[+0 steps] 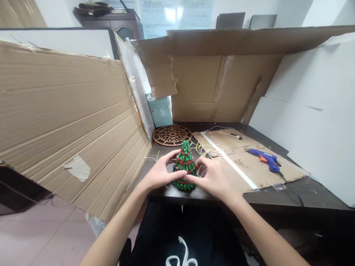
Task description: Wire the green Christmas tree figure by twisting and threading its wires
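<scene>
A small green Christmas tree ornament (185, 161) with red garlands stands upright near the front edge of the dark table. My left hand (162, 170) is closed around its left side, the thumb lying across the front. From the right, my right hand (213, 175) grips the tree too, its thumb meeting the other thumb at the front and its forefinger bent. The fingertips behind the tree are hidden. Just beyond the hands lie loose yellow and white wires (207, 148).
A blue hot glue gun (265, 158) with an orange trigger rests on a flat cardboard sheet (237, 166) at right, its cord over the front edge. Behind the tree lies a round openwork trivet (172, 135), near a light-blue box (161, 112). Cardboard walls (197, 79) enclose the table.
</scene>
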